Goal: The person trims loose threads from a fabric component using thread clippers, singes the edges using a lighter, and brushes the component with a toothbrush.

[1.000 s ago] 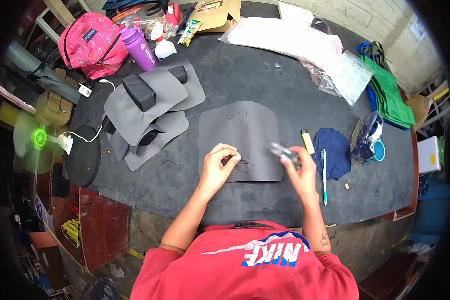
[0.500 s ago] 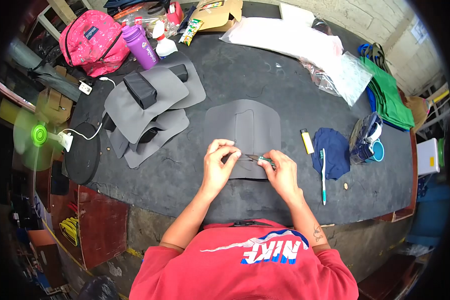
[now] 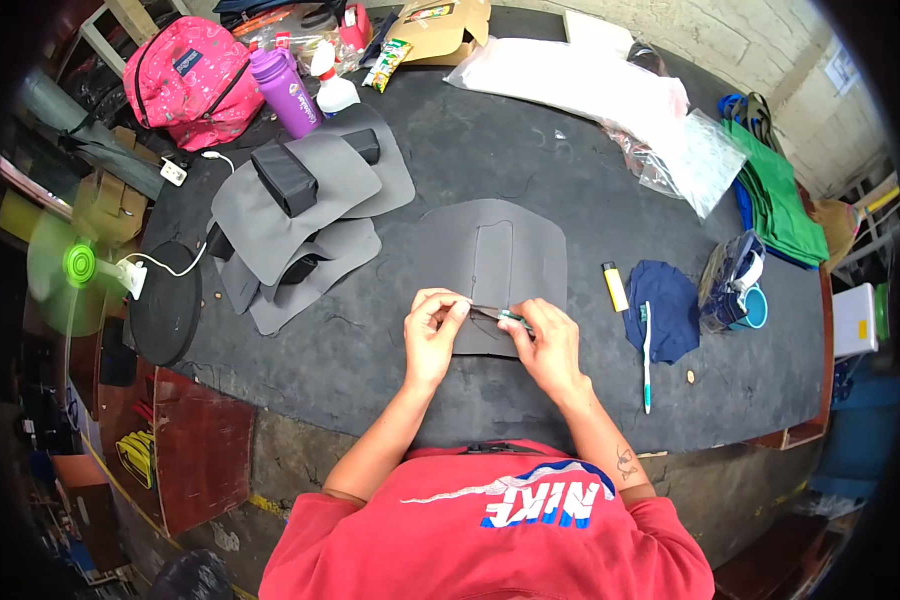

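A grey panel (image 3: 450,240) of sheet material lies flat on the dark table in front of me, with a stitched dark outline forming a tall narrow shape on it. Over its lower edge, my left hand (image 3: 432,335) pinches a fine dark thread between thumb and forefinger. My right hand (image 3: 550,345) grips green-handled thread snips (image 3: 511,317), whose blades point left and reach the left fingertips. Loose thread curls on the panel just below the blades. Whether the blades are closed on the thread is too small to tell.
Several grey panels with black pieces (image 3: 285,180) are stacked at left, near a purple bottle (image 3: 285,92) and spray bottle (image 3: 335,90). At right lie a yellow lighter (image 3: 614,286), toothbrush (image 3: 646,360), navy cloth (image 3: 670,305) and blue cup (image 3: 753,307). A small fan (image 3: 80,264) spins at left.
The snips and my right hand have shifted slightly left, so the blades now meet my left fingertips. My left hand has turned a little and stays pinched. The panel has moved slightly right in view.
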Demonstrator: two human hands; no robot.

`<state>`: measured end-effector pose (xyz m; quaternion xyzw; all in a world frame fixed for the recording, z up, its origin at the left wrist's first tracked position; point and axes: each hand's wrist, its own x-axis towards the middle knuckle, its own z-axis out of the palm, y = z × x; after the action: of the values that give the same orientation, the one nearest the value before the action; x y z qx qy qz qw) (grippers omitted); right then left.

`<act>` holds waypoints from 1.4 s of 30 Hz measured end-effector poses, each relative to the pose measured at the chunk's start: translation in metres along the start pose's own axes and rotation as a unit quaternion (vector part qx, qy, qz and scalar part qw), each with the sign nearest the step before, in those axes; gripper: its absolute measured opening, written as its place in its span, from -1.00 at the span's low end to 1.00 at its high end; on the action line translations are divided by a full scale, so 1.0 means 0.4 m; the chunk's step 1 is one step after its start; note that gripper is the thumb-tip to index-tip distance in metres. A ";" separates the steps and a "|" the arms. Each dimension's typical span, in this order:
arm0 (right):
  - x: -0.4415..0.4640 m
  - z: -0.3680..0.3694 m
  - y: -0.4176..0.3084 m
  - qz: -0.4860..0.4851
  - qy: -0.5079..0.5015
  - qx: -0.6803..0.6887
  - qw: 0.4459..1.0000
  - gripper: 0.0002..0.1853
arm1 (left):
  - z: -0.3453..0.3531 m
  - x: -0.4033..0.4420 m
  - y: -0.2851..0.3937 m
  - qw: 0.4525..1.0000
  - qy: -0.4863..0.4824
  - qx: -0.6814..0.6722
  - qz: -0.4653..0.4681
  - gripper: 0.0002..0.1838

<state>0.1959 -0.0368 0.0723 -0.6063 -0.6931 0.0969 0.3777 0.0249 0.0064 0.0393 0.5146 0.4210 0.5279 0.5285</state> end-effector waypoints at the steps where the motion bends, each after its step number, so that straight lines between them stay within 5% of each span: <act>1: 0.001 -0.001 0.002 0.007 0.018 0.011 1.000 -0.77 | -0.003 -0.001 0.002 1.000 0.015 -0.003 0.005 -0.93; 10: -0.012 -0.028 0.036 -0.092 -0.019 -0.047 0.994 -0.74 | -0.031 -0.002 -0.029 0.988 0.106 0.107 0.026 -0.94; 12: -0.011 -0.024 0.037 -0.107 -0.023 -0.046 0.993 -0.74 | -0.029 -0.001 -0.030 0.993 0.112 -0.002 -0.028 -0.91; 21: -0.006 -0.016 0.046 -0.145 -0.070 0.035 0.986 -0.76 | -0.046 -0.001 -0.039 0.994 0.090 -0.041 -0.046 -0.90; 24: -0.022 -0.033 0.063 -0.095 -0.119 0.181 0.972 -0.78 | -0.061 0.009 -0.002 0.984 0.167 -0.058 -0.036 -0.88; 26: -0.048 -0.029 0.091 0.120 0.002 0.368 0.922 -0.75 | -0.101 0.024 -0.032 0.982 0.178 -0.045 0.037 -0.73; 27: -0.050 -0.057 0.113 0.181 -0.030 0.399 0.899 -0.75 | -0.114 0.031 -0.032 0.982 0.188 0.008 0.013 -0.67; 30: -0.059 -0.071 0.114 0.174 -0.007 0.240 0.955 -0.70 | -0.172 0.041 -0.044 0.979 0.130 0.064 -0.141 -0.40; 33: -0.073 -0.060 0.077 0.020 -0.052 0.056 0.997 -0.36 | -0.168 0.037 -0.041 0.968 0.075 0.189 -0.145 -0.29; 36: -0.079 -0.025 0.040 -0.083 -0.111 -0.024 0.990 -0.25 | -0.133 0.039 0.014 0.976 0.005 0.080 -0.204 -0.25; 38: -0.089 0.011 0.043 -0.086 -0.109 -0.048 0.989 -0.28 | -0.116 0.034 0.015 0.983 0.002 0.041 -0.179 -0.38; 41: -0.088 0.041 0.079 -0.083 -0.087 -0.056 0.991 -0.29 | -0.076 0.029 0.023 0.985 0.027 0.172 0.002 -0.89; 42: -0.077 0.038 0.078 -0.064 -0.082 -0.028 0.994 -0.28 | -0.063 0.022 0.045 0.982 -0.004 0.187 0.034 -0.90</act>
<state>0.2095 -0.0524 0.0306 -0.5611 -0.7615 0.1024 0.3080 -0.0015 0.0162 0.0550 0.6204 0.4928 0.4551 0.4063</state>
